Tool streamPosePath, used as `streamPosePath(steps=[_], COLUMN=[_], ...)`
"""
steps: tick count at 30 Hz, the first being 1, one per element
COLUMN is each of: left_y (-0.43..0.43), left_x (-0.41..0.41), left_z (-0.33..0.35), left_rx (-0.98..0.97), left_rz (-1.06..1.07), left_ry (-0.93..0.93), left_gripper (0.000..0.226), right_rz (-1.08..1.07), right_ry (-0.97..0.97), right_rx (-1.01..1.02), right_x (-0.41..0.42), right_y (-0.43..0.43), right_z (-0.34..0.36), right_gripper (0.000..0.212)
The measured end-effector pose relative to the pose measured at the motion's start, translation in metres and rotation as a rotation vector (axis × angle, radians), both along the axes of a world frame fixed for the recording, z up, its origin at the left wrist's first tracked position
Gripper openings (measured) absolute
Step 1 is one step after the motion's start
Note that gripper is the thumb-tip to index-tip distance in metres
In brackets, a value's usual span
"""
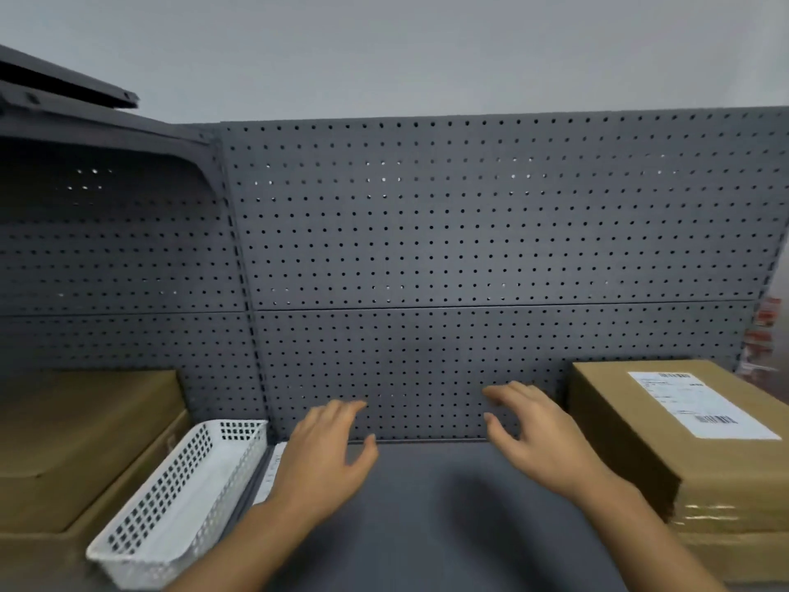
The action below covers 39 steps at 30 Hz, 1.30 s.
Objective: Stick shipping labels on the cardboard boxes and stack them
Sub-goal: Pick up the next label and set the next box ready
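Note:
On the right stands a stack of flat cardboard boxes [640, 425]; the top one carries a white shipping label [700, 405] with a barcode. More brown boxes [72, 446] without a label lie stacked on the left. My left hand [324, 455] and my right hand [538, 437] hover over the grey shelf between the two stacks, fingers spread, holding nothing. A white sheet [273, 467], partly hidden behind my left wrist, lies beside the basket.
A white perforated plastic basket [179, 506] sits at the front left, tilted along the shelf. A grey pegboard wall [427, 249] closes the back. The dark grey shelf surface [435, 506] runs between the stacks. Red packages [764, 331] show at the far right edge.

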<state>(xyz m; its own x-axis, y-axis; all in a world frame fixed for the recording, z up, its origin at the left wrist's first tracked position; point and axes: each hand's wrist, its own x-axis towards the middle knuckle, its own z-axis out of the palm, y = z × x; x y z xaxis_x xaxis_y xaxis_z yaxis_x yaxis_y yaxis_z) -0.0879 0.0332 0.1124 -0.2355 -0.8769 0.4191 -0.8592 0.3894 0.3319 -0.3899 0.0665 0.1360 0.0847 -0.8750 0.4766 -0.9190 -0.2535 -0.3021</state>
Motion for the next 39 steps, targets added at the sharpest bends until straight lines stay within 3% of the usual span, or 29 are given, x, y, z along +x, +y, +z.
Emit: streamPosePath(steps=[6,12,22,33,39], left_y=[0.000,-0.001,-0.015,-0.035,-0.060], left_x=[0.069,0.131,0.239,0.365,0.439], left_z=[0.000,0.003,0.012,0.037,0.035], left_rx=[0.014,0.008,-0.043,-0.003,0.147], left_rz=[0.077,0.104,0.195,0.328,0.412], left_ry=[0.020,-0.005,-0.119,-0.074,0.053], left_gripper=[0.050,0.062,0.047,0.047,0.049], right_rz=[0.097,0.172,0.197,0.235,0.307], right_ry=[-0.088,-0.148,-0.261,-0.533,-0.537], right_rx=[0.058,0.109,0.123,0.183,0.294], right_x=[0.063,0.124,0.220,0.319,0.384], right_y=[-0.026,-0.046,-0.065,-0.076,-0.087], right_z=[-0.007,-0.016,-0.037,-0.037,-0.047], right_gripper=[0.040,0.039,0.029,0.018,0.041])
